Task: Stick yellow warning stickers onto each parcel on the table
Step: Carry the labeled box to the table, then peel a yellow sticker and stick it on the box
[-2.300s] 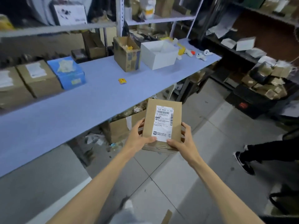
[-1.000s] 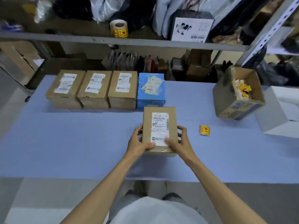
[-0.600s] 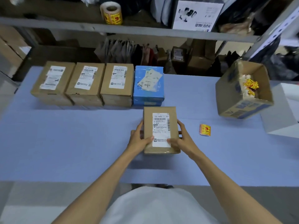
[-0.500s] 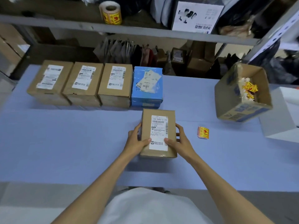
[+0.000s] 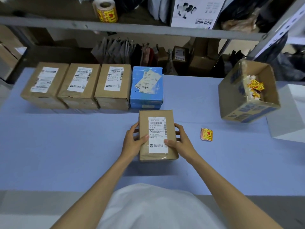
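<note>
While both arms reach forward, left hand (image 5: 132, 142) and right hand (image 5: 181, 142) flank the brown parcel (image 5: 156, 134), fingers (image 5: 179, 128) clamped on its sides and thumbs on the label. Parcel is mid-tabletop (image 5: 66, 146), just near of the blue parcel (image 5: 146, 86), with the sticker stack (image 5: 206, 134) to its right. Same grip as 0.5 s ago; parcel barely moved.

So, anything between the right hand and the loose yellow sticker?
Nothing visible: only blue table surface separates the right hand from the yellow warning sticker, though that hand grips the brown cardboard parcel.
</note>
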`<control>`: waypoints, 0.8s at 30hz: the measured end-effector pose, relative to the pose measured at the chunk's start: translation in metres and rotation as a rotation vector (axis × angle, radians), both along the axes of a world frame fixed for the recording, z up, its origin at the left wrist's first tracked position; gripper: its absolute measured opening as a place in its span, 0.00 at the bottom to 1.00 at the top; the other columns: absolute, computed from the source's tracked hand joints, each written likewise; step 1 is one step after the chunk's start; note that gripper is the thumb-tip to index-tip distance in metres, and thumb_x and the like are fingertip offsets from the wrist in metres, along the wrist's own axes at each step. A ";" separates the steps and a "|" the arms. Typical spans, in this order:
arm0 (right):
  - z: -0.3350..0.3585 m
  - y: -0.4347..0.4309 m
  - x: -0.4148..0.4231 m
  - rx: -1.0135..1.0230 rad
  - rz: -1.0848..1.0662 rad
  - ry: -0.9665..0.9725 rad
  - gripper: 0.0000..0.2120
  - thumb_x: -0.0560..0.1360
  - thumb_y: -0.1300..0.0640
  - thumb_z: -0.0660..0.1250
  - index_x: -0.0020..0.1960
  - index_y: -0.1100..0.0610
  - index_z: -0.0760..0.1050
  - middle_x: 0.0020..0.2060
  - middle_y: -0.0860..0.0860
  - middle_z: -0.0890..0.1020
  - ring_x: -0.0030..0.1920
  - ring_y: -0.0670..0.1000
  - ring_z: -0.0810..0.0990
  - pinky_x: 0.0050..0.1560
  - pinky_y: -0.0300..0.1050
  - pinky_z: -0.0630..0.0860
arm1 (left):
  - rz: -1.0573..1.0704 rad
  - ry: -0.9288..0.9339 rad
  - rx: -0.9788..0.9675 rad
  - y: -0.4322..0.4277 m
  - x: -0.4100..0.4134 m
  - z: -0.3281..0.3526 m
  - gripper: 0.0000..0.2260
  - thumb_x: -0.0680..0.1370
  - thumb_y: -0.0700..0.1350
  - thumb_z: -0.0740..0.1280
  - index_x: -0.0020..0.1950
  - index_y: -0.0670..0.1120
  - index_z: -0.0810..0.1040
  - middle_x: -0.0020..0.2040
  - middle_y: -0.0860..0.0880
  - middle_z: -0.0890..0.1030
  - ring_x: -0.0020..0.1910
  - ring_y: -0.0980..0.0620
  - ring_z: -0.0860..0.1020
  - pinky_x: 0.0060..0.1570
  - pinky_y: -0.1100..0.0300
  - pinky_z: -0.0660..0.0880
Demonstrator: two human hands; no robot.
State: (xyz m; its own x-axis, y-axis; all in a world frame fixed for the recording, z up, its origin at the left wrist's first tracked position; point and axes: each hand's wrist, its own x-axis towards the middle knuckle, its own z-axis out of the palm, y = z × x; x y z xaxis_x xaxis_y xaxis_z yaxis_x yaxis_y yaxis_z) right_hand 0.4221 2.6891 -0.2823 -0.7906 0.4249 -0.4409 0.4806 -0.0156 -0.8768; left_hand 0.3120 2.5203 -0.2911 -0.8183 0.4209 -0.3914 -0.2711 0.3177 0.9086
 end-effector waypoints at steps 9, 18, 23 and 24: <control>0.008 0.009 -0.008 0.040 0.088 -0.034 0.32 0.72 0.59 0.73 0.70 0.49 0.59 0.58 0.49 0.75 0.54 0.49 0.78 0.47 0.37 0.77 | -0.026 0.021 -0.020 0.002 -0.007 0.000 0.28 0.74 0.41 0.71 0.72 0.50 0.66 0.64 0.50 0.72 0.58 0.50 0.75 0.49 0.63 0.77; -0.008 0.054 0.000 0.404 -0.264 -0.050 0.17 0.78 0.56 0.65 0.66 0.59 0.72 0.59 0.55 0.78 0.60 0.56 0.76 0.53 0.41 0.73 | -0.065 0.002 -0.068 0.005 -0.015 -0.002 0.26 0.75 0.43 0.71 0.70 0.50 0.65 0.65 0.47 0.72 0.60 0.47 0.76 0.58 0.51 0.76; -0.038 0.088 0.023 0.723 -0.261 -0.670 0.17 0.78 0.61 0.62 0.64 0.68 0.68 0.65 0.63 0.67 0.64 0.64 0.66 0.56 0.57 0.72 | -0.050 -0.007 -0.052 0.007 -0.011 -0.001 0.25 0.75 0.41 0.70 0.70 0.49 0.65 0.64 0.48 0.72 0.60 0.48 0.75 0.56 0.55 0.76; -0.046 0.085 0.029 0.759 -0.168 -0.709 0.17 0.78 0.60 0.62 0.64 0.68 0.68 0.65 0.63 0.67 0.63 0.64 0.67 0.55 0.56 0.72 | -0.048 -0.010 -0.050 0.007 -0.011 -0.001 0.25 0.76 0.41 0.70 0.70 0.50 0.65 0.65 0.48 0.71 0.60 0.48 0.75 0.56 0.55 0.76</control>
